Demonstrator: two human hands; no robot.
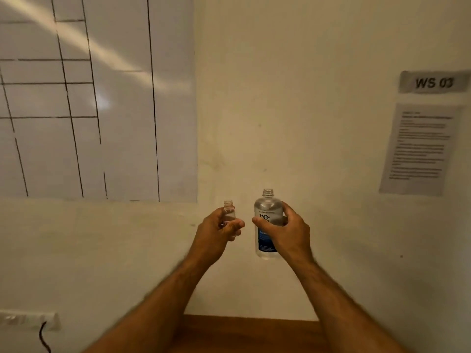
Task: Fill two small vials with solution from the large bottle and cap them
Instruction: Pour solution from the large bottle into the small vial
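Head view of a person's two bare arms raised in front of a pale wall. The left hand grips a small clear vial, thumb and fingers curled round its lower body so that only the shoulder and the uncapped threaded neck show above them; the vial stands upright. The right hand grips the large bottle, thumb across the front of the label and fingers wrapped round the far side. The bottle is clear, upright and uncapped, with a white and blue label bearing the letters "re"; its base hangs free below the hand. Vial and bottle are held side by side, near each other but apart, both well above the brown wooden surface, of which only a strip shows at the bottom edge between the forearms. Whether either container holds liquid cannot be told. On the wall: a whiteboard ruled with black lines at upper left, a grey sign reading "WS 03" at upper right, a printed sheet with illegible text below it, and a white socket strip with a black cable at lower left.
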